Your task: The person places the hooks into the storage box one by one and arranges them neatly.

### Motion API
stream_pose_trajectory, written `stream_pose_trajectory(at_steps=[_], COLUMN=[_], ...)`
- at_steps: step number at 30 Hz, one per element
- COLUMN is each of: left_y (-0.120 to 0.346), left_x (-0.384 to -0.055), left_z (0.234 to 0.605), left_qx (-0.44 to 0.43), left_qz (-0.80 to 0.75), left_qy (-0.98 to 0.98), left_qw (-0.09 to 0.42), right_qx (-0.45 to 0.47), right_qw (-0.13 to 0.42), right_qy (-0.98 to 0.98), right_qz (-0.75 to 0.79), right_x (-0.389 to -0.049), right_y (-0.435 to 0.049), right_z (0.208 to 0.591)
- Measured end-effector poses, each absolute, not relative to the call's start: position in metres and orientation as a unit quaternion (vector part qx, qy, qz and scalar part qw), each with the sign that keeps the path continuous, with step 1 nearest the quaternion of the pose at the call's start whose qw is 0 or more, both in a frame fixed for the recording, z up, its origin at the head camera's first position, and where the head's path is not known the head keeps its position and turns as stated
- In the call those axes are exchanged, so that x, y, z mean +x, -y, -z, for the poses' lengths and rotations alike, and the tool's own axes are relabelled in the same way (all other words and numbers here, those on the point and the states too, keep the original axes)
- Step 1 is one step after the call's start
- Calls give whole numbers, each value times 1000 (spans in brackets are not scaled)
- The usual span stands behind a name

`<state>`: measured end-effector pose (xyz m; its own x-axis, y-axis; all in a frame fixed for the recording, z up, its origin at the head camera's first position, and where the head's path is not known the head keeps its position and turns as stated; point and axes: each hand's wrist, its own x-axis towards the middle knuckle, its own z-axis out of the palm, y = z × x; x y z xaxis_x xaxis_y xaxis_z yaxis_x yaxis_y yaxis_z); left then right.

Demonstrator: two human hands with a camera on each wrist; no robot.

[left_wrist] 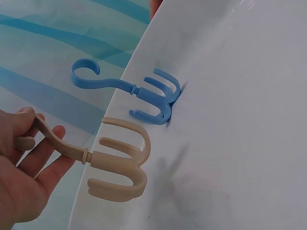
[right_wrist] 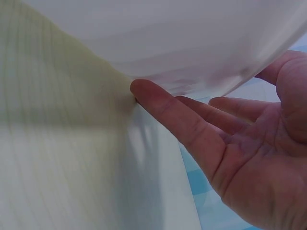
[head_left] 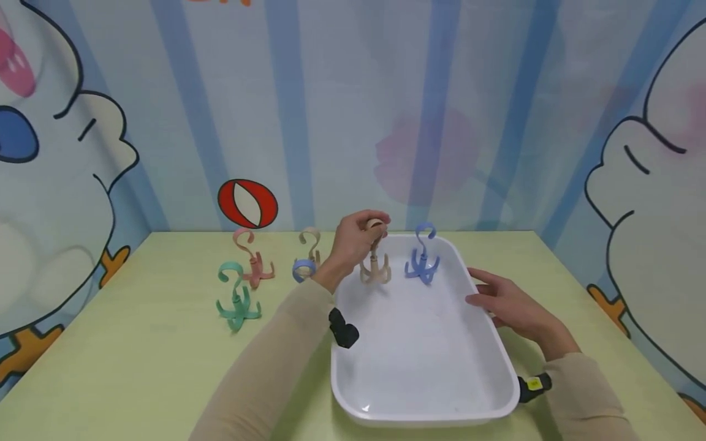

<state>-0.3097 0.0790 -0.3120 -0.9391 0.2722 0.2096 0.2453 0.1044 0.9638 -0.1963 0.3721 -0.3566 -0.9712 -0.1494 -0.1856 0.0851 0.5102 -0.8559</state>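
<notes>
Four hooks (head_left: 238, 308) are spread across the worktop (head_left: 154, 361), two half-blocked by the left hand (head_left: 353, 241), by which a beige hook (head_left: 375, 271) is pinched above the tray's (head_left: 430, 349) far-left corner, beside a blue hook (head_left: 423, 271) inside; the right rim is touched by the right hand (head_left: 511, 306), fingers nearly straight.

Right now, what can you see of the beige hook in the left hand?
The beige hook looks like smooth plastic: curled top, curved neck, small collar, thicker body with upturned prongs. The left hand grips its curled top, holding it upright over the far end of the white tray, left of the blue hook inside. Whether it touches the tray is unclear.
</notes>
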Motion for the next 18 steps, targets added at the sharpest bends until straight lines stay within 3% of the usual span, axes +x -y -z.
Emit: stream_pose_trajectory(at_steps=[18], left_y=[-85], left_x=[-326], left_z=[328], left_qx=[150], left_qz=[-635], left_qy=[-758], left_qw=[0], right_qx=[-28], right_qw=[119], right_qy=[-844], right_qz=[522], right_x=[-197], right_y=[-375], right_z=[357])
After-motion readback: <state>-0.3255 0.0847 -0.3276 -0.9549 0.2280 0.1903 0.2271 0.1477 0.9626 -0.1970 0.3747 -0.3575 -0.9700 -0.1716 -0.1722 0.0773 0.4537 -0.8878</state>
